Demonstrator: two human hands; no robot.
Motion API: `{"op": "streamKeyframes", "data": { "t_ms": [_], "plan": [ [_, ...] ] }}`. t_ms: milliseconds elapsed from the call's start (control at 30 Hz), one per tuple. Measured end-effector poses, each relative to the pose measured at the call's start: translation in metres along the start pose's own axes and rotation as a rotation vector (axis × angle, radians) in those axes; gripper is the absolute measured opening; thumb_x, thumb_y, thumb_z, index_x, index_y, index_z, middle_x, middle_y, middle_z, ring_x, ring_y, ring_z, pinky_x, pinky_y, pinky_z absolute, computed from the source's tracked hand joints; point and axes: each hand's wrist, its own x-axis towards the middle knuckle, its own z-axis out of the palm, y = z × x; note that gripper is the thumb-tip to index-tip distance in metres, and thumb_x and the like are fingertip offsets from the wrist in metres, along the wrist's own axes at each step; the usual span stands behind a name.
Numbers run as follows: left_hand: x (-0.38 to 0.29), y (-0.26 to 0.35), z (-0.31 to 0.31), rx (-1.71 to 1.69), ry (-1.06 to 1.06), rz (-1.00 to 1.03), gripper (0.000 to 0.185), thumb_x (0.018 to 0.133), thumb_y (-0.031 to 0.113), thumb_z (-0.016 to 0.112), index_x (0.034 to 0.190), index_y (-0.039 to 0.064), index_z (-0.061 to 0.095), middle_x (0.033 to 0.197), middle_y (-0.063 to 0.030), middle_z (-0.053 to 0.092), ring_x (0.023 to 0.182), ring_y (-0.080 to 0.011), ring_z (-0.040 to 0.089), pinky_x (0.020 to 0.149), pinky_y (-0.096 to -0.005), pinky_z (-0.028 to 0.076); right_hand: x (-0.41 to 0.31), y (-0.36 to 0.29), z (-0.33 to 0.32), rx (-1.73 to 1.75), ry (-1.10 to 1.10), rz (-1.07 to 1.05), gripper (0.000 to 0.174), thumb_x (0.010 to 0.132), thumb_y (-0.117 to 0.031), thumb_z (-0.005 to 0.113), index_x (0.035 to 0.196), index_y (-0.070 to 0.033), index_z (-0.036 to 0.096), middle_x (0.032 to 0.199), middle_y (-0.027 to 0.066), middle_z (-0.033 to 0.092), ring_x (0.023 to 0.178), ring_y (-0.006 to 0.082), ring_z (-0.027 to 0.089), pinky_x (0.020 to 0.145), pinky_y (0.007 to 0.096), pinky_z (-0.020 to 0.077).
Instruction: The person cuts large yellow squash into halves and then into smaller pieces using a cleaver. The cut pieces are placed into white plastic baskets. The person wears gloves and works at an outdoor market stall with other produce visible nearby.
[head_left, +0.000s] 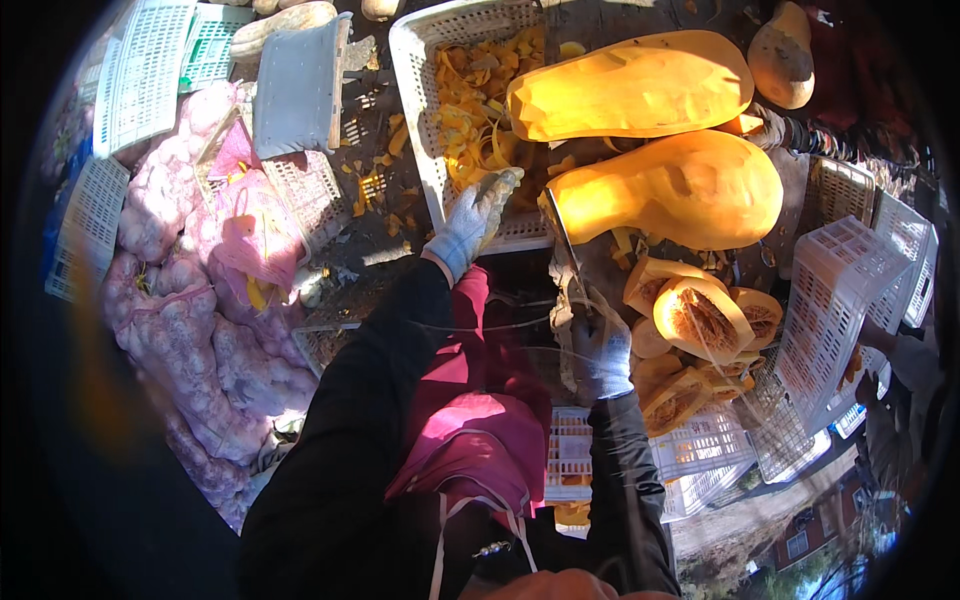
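Observation:
My left hand (480, 214), in a dirty pale glove, is above the near rim of a white plastic crate (412, 97) with squash peelings (480, 97) in it. Its fingers stretch forward, and I see nothing in them. My gloved right hand (606, 352) is lower, closed around the shadowed handle end of what looks like a long knife (564, 236). The blade points away from me, its tip by the narrow end of a peeled butternut squash (667, 187). Beyond that lies a second peeled squash (630, 86). Right of my right hand are cut squash halves (701, 315) showing stringy seed cavities.
Net sacks of garlic (180, 330) and a grey padded seat (296, 86) are left. An unpeeled squash (780, 56) lies far right, near another person's gloved hand (766, 127). Stacked white crates (832, 300) stand right, beside another person's hand (868, 386).

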Motion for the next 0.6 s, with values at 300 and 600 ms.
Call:
{"op": "streamKeyframes", "data": {
  "t_ms": [300,600],
  "plan": [
    [0.034,0.044,0.059,0.968,-0.02,0.045,0.033,0.105,0.026,0.048,0.117,-0.001,0.065,0.1,-0.0101,0.073,0.089,-0.0198,0.066,0.083,-0.0342,0.05,0.024,-0.018,-0.033,-0.123,-0.218,0.2,0.036,0.096,-0.024,0.06,0.125,-0.004,0.064,0.102,0.023,0.07,0.092,0.0359,0.07,0.079,0.0389,0.0548],
    [0.036,-0.058,-0.032,0.65,-0.325,0.12,0.042,0.104,0.017,0.04,0.141,-0.002,0.047,0.141,-0.0139,0.053,0.136,-0.0224,0.041,0.114,-0.0328,0.029,0.031,-0.017,-0.056,-0.192,-0.292,0.171,0.032,0.093,-0.018,0.061,0.121,-0.004,0.066,0.093,0.0243,0.07,0.085,0.0375,0.07,0.074,0.0401,0.0546]
  ]
}}
